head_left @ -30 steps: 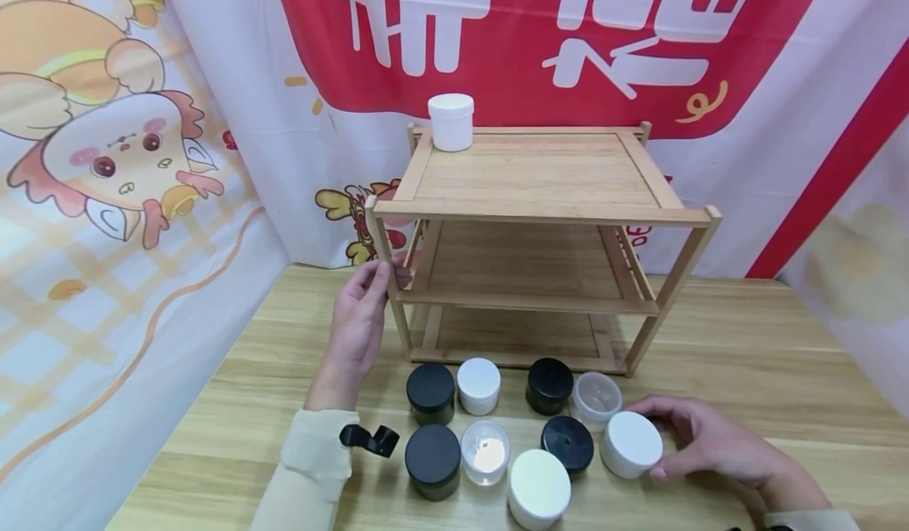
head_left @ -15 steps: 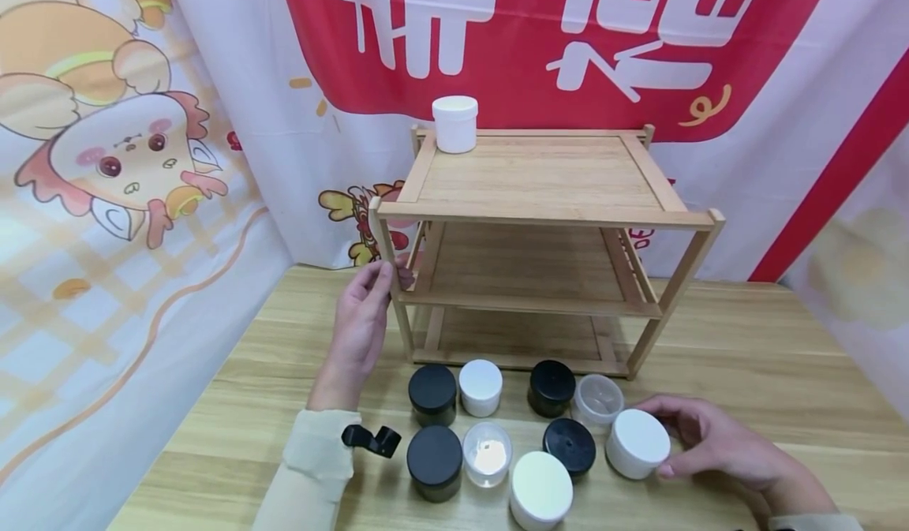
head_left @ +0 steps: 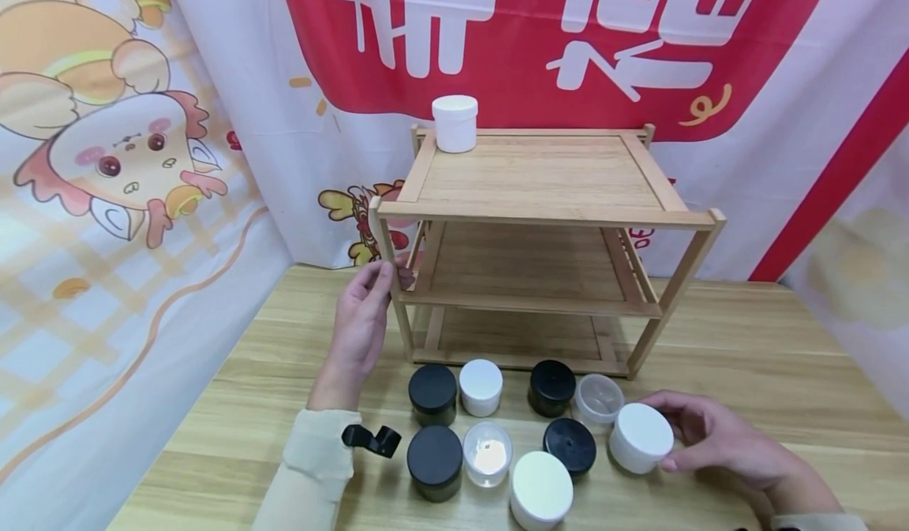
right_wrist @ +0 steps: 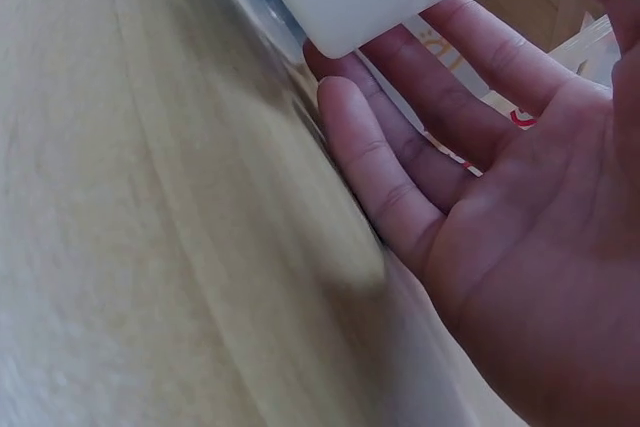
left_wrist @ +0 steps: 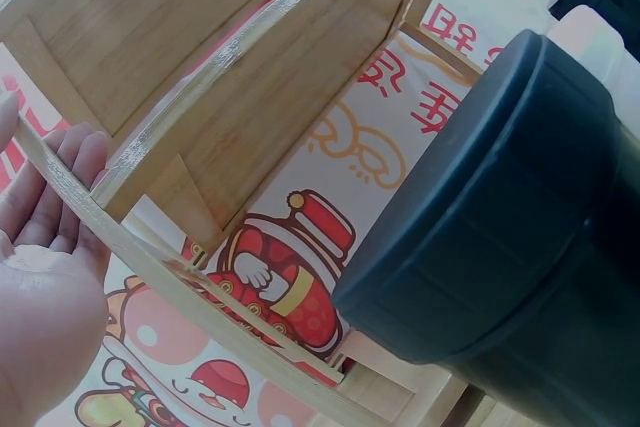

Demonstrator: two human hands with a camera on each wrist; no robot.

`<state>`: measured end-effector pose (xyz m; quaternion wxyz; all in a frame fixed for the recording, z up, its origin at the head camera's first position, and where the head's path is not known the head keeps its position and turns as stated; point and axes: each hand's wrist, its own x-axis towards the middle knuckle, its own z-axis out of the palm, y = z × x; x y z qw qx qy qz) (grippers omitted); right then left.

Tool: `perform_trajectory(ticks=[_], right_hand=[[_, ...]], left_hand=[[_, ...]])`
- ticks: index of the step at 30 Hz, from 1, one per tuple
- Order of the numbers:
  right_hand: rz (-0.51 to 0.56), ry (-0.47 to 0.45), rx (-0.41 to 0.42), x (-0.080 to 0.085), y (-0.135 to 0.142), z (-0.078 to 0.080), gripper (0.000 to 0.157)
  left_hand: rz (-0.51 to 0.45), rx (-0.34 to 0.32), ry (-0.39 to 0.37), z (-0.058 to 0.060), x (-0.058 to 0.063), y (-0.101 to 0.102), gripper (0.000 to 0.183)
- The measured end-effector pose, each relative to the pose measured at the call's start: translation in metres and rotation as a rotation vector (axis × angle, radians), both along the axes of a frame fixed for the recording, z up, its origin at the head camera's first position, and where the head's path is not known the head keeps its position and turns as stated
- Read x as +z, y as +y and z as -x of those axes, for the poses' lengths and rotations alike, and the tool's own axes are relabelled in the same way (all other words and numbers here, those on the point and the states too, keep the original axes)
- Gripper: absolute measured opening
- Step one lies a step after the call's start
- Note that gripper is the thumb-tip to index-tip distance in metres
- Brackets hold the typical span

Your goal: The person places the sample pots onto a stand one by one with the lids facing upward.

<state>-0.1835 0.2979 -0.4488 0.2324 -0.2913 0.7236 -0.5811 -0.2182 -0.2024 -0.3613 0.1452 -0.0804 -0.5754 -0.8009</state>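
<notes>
My right hand point(head_left: 724, 440) holds a white lidded jar point(head_left: 641, 438) at the front right, thumb on its near side and fingers behind it. In the right wrist view the jar's bottom edge point(right_wrist: 340, 42) shows close over the wooden table, with the fingertips point(right_wrist: 345, 97) right by it. On the left, my left hand point(head_left: 360, 322) grips the front left post point(head_left: 383, 239) of a three-tier wooden shelf rack point(head_left: 543, 174). The left wrist view shows its fingers curled round that post point(left_wrist: 130, 242). Another white jar point(head_left: 455, 125) stands on the top shelf's back left corner.
Before the rack stand black jars point(head_left: 434, 461), a small white jar point(head_left: 480, 387), a larger cream-white jar point(head_left: 541, 490) and clear jars point(head_left: 487, 454). One clear jar point(head_left: 598, 399) sits just left of the held jar. Printed cloth point(head_left: 710, 168) hangs behind the rack.
The white jar in my right hand has shifted slightly to the right and away from me. My left hand keeps its grip on the post. The head view has moved a little.
</notes>
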Motion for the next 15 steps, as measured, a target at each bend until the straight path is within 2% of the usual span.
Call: perform_trajectory(ticks=[8, 15], right_hand=[[-0.05, 0.03, -0.094, 0.009, 0.003, -0.005, 0.052], [-0.019, 0.074, -0.088, 0.017, 0.004, -0.005, 0.052]], left_hand=[[0.005, -0.007, -0.001, -0.001, 0.0, 0.0, 0.027], [0.002, -0.004, 0.003, -0.001, 0.001, 0.001, 0.017]])
